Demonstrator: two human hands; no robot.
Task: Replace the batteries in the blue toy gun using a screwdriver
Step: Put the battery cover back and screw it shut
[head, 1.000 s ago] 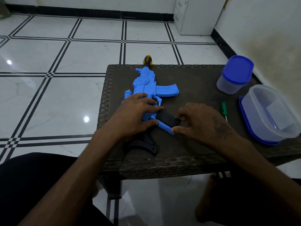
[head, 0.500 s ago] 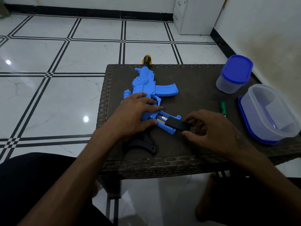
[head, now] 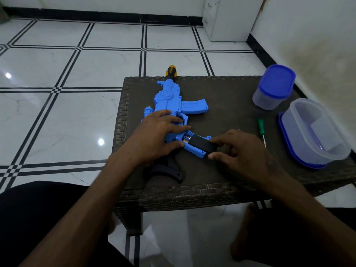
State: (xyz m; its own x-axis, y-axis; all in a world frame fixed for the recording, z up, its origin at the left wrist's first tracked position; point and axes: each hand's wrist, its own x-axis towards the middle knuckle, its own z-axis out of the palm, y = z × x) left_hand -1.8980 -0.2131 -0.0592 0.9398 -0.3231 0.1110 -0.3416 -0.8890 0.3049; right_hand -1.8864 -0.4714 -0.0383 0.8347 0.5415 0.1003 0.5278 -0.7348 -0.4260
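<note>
The right hand (head: 244, 151) is pinching the black battery cover (head: 202, 144) between thumb and fingertips at the grip of the blue toy gun (head: 173, 105). The left hand (head: 159, 132), fingers spread, is pressing the gun onto the dark table (head: 227, 105). A green screwdriver (head: 261, 127) is lying just right of the right hand.

The toy gun (head: 169, 102) is bright blue with a yellow-and-black muzzle at twelve o'clock and a black stock at six; its battery cover (head: 203, 145) is black; the screwdriver (head: 260, 126) handle is green; the table (head: 221, 105) is dark brown with a woven pattern; the containers' lids (head: 277, 80) are deep blue; the floor (head: 57, 116) is white, black-lined.
</note>
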